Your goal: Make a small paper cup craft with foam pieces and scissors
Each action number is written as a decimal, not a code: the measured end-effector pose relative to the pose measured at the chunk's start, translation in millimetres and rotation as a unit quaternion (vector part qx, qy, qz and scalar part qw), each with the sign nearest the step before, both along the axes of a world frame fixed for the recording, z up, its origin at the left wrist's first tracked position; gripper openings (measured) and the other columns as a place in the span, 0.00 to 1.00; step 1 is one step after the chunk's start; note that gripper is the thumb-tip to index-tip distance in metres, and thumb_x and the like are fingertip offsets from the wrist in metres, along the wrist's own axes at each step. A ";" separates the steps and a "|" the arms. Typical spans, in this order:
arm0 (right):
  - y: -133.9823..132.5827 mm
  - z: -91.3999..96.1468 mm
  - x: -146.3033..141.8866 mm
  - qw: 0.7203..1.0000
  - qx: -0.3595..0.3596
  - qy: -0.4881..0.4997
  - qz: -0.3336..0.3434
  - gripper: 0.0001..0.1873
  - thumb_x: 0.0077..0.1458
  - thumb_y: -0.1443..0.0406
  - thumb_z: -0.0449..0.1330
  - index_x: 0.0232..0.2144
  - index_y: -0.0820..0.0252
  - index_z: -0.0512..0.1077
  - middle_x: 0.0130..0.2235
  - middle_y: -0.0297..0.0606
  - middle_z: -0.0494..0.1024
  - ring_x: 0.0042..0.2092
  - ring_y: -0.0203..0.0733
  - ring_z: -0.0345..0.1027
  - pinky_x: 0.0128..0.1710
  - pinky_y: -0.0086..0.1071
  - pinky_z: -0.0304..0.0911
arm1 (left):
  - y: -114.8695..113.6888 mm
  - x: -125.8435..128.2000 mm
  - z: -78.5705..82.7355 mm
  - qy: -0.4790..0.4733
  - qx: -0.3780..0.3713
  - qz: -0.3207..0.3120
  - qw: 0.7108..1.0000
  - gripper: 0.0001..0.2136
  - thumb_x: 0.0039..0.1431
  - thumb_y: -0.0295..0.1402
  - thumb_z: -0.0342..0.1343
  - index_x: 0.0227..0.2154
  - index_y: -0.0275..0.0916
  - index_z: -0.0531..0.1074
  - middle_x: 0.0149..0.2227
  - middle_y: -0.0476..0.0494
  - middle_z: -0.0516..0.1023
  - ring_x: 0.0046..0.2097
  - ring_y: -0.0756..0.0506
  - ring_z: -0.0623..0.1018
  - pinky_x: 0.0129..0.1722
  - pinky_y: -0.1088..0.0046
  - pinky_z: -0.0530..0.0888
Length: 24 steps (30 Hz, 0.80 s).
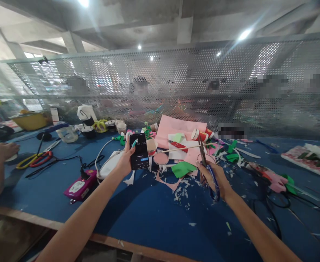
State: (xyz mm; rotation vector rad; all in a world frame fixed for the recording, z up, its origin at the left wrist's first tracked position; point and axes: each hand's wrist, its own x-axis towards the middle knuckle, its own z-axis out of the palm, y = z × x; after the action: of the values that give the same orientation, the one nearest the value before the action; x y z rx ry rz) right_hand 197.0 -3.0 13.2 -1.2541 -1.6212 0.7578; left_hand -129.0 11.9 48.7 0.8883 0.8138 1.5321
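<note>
My left hand (124, 160) is closed around a black smartphone (139, 160), its lit screen turned toward me with large digits on it. A small teal piece lies over the phone's left edge by my thumb; what it is I cannot make out. Farther right, my right hand (217, 178) grips a pair of scissors (203, 154) by the blue handles, blades pointing up and away. Beyond the blades lie a red-and-white paper roll or cup (198, 134) and a thin wooden stick (187, 147). Pink paper (176, 127) and a green paper piece (183, 169) are between my hands.
Paper scraps (186, 191) litter the blue tabletop (143, 222). A purple power block (80, 185) with cables sits left, near yellow-and-red-handled scissors (40, 158). Another person's hand (2, 151) reaches in at far left. A perforated metal screen (162, 80) rises behind the table.
</note>
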 end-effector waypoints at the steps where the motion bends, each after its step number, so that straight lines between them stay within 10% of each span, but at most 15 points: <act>1: -0.1 -0.2 -0.1 1.000 -0.001 0.002 -0.001 0.20 0.51 0.47 0.56 0.23 0.56 0.64 0.15 0.32 0.69 0.17 0.43 0.66 0.18 0.33 0.63 | 0.1 -0.7 -1.1 0.017 0.016 0.010 1.000 0.39 0.53 0.36 0.60 0.62 0.60 0.43 0.62 0.50 0.61 0.46 0.43 0.78 0.40 0.68 0.77; 14: -2.7 6.7 6.3 0.964 0.105 -0.199 -0.144 0.20 0.56 0.48 0.48 0.24 0.55 0.63 0.20 0.39 0.72 0.25 0.51 0.70 0.30 0.39 0.61 | -20.1 23.9 2.9 0.152 0.027 0.042 0.987 0.61 0.35 0.23 0.69 0.64 0.54 0.31 0.55 0.40 0.70 0.50 0.37 0.74 0.41 0.66 0.76; 24: -8.7 3.6 -2.6 0.991 0.019 0.044 -0.123 0.23 0.52 0.45 0.53 0.21 0.56 0.64 0.16 0.34 0.69 0.18 0.41 0.64 0.19 0.33 0.61 | -47.4 64.4 -4.9 0.012 -0.064 -0.135 0.989 0.48 0.41 0.33 0.67 0.62 0.49 0.44 0.51 0.37 0.72 0.46 0.34 0.77 0.42 0.57 0.75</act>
State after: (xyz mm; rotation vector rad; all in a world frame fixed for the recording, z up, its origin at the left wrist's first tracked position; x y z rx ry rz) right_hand 194.5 -11.7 16.8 -1.3445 -1.3726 0.6171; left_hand -64.6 -35.5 43.8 0.8849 0.7654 1.2225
